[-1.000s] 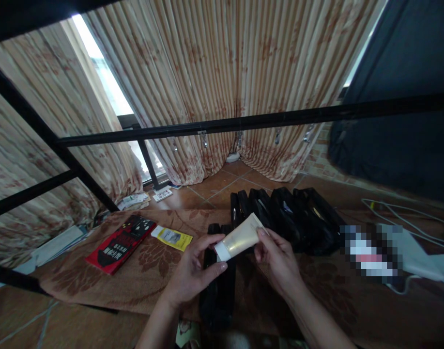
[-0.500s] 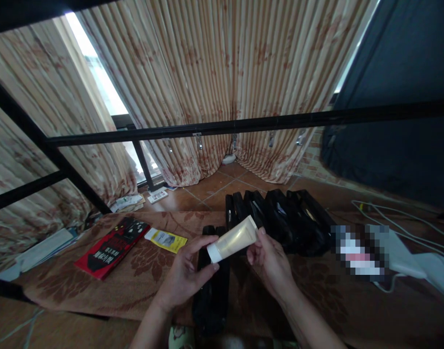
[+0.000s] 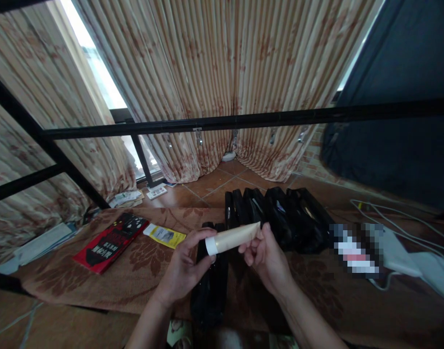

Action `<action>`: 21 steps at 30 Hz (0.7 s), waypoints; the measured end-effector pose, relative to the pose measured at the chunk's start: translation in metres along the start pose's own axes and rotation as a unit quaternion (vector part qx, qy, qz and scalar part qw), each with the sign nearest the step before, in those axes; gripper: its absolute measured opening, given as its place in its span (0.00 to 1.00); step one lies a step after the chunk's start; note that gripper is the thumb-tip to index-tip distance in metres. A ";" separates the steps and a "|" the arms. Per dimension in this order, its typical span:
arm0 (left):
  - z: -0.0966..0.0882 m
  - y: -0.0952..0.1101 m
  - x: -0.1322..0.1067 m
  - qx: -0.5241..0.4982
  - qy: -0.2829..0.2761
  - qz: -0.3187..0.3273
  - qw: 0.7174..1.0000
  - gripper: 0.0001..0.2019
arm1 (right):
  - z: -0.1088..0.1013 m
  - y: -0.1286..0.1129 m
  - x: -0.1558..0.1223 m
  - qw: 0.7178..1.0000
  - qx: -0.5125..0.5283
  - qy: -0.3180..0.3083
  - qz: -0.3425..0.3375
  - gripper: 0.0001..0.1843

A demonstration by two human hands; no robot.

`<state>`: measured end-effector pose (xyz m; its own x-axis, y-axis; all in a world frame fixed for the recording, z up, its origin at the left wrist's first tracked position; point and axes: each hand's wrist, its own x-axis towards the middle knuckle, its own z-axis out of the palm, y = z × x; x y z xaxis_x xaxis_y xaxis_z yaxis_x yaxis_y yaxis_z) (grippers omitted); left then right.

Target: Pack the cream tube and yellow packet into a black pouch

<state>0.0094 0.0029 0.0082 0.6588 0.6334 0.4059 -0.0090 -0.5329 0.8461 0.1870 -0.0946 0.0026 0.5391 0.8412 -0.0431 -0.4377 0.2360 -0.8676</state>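
A cream-gold squeeze tube (image 3: 236,237) with a white cap is held between both hands, above the brown patterned cloth. My left hand (image 3: 183,266) grips the cap end between thumb and fingers. At the flat crimped end, my right hand (image 3: 267,261) pinches the tube. Below the tube lies a long black pouch (image 3: 209,291), partly covered by my left hand. Just beyond my right hand stand several black pouches (image 3: 278,218) in a row. To the left of my left hand rest a yellow and white packet (image 3: 165,235) and a red and black packet (image 3: 111,242).
The brown patterned cloth (image 3: 58,286) covers the low surface. White cables (image 3: 399,213) and white objects (image 3: 399,257) lie at the right, beside a blurred-out patch. A black metal rail (image 3: 222,122) crosses in front of the curtains (image 3: 192,58). Papers (image 3: 47,245) lie at the far left.
The tube has been rolled, so its broad face now shows narrower, edge-on, and it lies closer to level. Both hands still hold its ends. The view has shifted slightly.
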 end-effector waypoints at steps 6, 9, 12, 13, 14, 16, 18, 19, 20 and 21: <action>0.001 0.003 0.003 -0.021 0.005 0.018 1.000 0.17 | 0.000 0.001 0.000 1.000 0.010 -0.012 0.009 0.36; 0.001 0.002 0.003 -0.032 0.007 0.024 0.999 0.16 | 0.000 0.000 -0.001 0.999 0.017 -0.022 0.019 0.39; 0.001 0.001 0.003 -0.043 0.000 0.030 0.999 0.17 | 0.001 0.000 -0.001 0.999 0.021 -0.018 0.031 0.42; 0.001 0.001 0.003 -0.049 -0.004 0.030 0.998 0.17 | 0.002 0.000 -0.002 0.999 0.021 -0.015 0.034 0.43; 0.001 0.001 0.003 -0.057 -0.007 0.029 0.998 0.18 | 0.002 0.000 -0.002 0.999 0.021 -0.012 0.038 0.44; 0.002 0.002 0.003 -0.074 -0.012 0.027 0.997 0.17 | 0.003 0.001 -0.001 0.999 0.017 -0.013 0.045 0.45; 0.003 0.005 0.003 -0.081 -0.012 0.024 0.996 0.17 | 0.003 0.002 -0.001 0.999 0.013 -0.012 0.048 0.45; 0.003 0.006 0.003 -0.081 -0.010 0.023 0.996 0.16 | 0.003 0.003 -0.001 0.999 0.013 -0.011 0.049 0.45; 0.003 0.006 0.003 -0.078 -0.008 0.021 0.997 0.16 | 0.003 0.003 -0.001 0.999 0.013 -0.013 0.050 0.44; 0.002 0.007 0.003 -0.075 -0.008 0.019 0.997 0.16 | 0.003 0.004 -0.001 0.998 0.013 -0.016 0.051 0.44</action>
<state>0.0129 -0.0002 0.0146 0.6673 0.6049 0.4344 -0.1456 -0.4660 0.8727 0.1827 -0.0931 0.0009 0.4682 0.8761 -0.1148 -0.5085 0.1609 -0.8459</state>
